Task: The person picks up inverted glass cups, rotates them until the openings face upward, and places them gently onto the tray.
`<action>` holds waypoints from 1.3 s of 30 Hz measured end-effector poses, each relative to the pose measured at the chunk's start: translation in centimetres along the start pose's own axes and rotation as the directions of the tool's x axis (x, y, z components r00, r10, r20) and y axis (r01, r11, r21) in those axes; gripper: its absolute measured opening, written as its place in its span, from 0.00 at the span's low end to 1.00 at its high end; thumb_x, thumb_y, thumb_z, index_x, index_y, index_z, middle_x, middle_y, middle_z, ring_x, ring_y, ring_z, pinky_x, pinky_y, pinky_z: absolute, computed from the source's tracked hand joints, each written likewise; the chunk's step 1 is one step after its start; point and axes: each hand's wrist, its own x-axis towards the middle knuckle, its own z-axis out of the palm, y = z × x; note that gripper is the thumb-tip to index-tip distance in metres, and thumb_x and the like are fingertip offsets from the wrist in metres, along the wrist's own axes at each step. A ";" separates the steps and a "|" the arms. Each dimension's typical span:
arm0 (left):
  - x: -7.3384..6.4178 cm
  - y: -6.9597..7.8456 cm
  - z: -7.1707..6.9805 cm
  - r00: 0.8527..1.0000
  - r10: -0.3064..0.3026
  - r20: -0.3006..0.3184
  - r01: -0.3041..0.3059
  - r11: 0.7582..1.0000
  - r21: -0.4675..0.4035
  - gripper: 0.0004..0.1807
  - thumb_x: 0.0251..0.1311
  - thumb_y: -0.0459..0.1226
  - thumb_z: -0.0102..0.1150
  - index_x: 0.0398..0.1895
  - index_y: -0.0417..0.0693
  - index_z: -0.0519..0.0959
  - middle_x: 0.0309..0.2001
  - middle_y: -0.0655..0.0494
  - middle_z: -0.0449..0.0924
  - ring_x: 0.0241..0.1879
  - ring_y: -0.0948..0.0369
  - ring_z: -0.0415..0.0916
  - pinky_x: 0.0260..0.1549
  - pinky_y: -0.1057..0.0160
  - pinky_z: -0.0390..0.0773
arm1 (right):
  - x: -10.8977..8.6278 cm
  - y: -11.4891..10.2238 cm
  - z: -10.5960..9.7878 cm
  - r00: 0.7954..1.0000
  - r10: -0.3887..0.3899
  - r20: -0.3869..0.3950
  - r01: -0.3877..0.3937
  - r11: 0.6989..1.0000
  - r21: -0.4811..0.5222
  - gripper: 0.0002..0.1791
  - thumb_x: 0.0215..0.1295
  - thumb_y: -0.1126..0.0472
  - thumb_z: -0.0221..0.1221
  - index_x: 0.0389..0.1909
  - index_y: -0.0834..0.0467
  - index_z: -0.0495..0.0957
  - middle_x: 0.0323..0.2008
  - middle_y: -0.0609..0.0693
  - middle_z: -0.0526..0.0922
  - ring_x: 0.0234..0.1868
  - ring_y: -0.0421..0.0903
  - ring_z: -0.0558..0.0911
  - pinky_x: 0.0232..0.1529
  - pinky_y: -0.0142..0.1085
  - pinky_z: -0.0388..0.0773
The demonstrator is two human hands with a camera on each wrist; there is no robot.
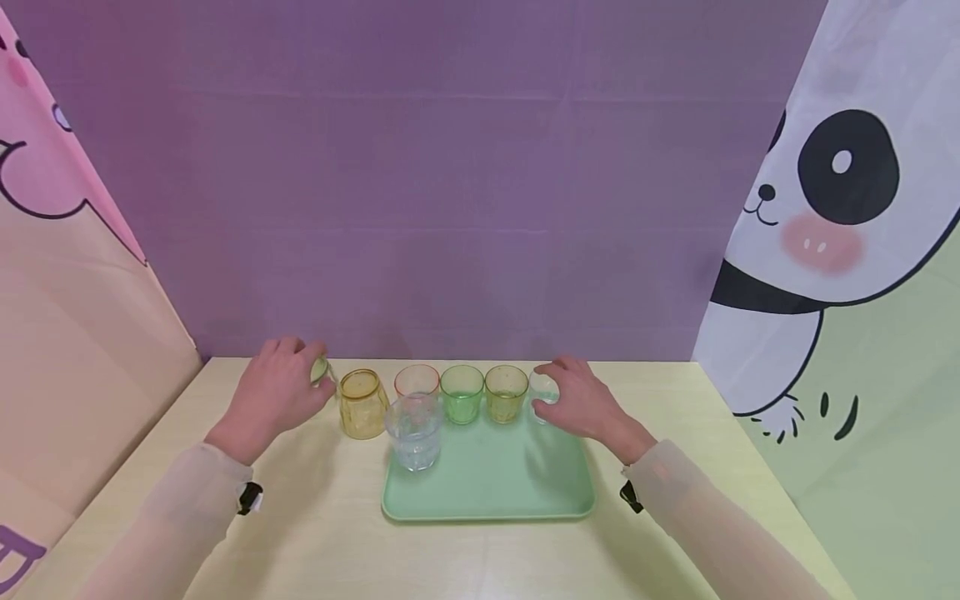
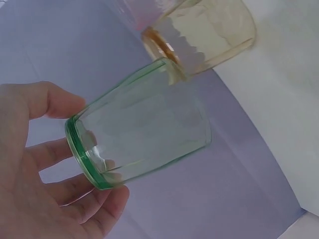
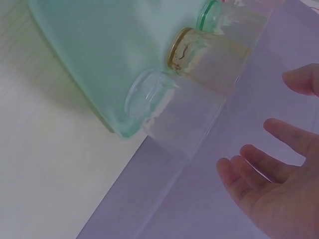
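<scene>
In the head view my left hand (image 1: 277, 387) is at the left back of the table, holding a green glass (image 2: 149, 124) by its thick base between thumb and fingers. That glass is mouth down, beside an upturned amber glass (image 1: 363, 408). My right hand (image 1: 581, 400) is at the back right of the tray (image 1: 510, 483), next to a clear glass (image 3: 184, 114). In the right wrist view its thumb and fingers are spread apart, with a gap between them and the glass.
Along the tray's back stand a pink-rimmed glass (image 1: 417, 378), a green glass (image 1: 462, 396) and an amber glass (image 1: 506, 396). Another clear glass (image 1: 415, 437) stands at the tray's left side, overlapping the pink-rimmed one. A purple cloth (image 1: 450, 208) hangs behind the table.
</scene>
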 end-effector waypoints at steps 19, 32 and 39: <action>-0.5 1.8 -0.7 0.985 0.030 -0.167 -0.046 0.995 -0.094 0.19 0.56 0.35 0.60 0.49 0.33 0.80 0.47 0.30 0.78 0.48 0.33 0.72 0.47 0.38 0.71 | -1.7 -0.6 0.5 0.998 -0.002 -0.066 0.013 0.987 0.158 0.28 0.63 0.51 0.62 0.63 0.57 0.77 0.61 0.56 0.75 0.64 0.58 0.71 0.57 0.58 0.74; -1.1 2.9 -1.1 0.988 -0.117 -0.104 0.081 0.950 -0.302 0.21 0.62 0.38 0.58 0.55 0.34 0.79 0.54 0.30 0.74 0.56 0.32 0.67 0.51 0.34 0.69 | -2.6 -0.1 1.1 0.989 -0.007 -0.147 0.057 0.939 0.340 0.28 0.62 0.56 0.64 0.63 0.58 0.77 0.60 0.55 0.76 0.60 0.55 0.75 0.54 0.53 0.78; -1.4 3.4 -0.8 0.982 -0.161 -0.102 0.111 0.918 -0.380 0.20 0.64 0.39 0.59 0.55 0.35 0.78 0.55 0.31 0.75 0.56 0.35 0.68 0.54 0.35 0.66 | -3.1 0.0 1.6 0.984 0.011 -0.178 0.071 0.891 0.448 0.26 0.63 0.60 0.66 0.62 0.59 0.78 0.57 0.55 0.78 0.55 0.53 0.76 0.50 0.51 0.81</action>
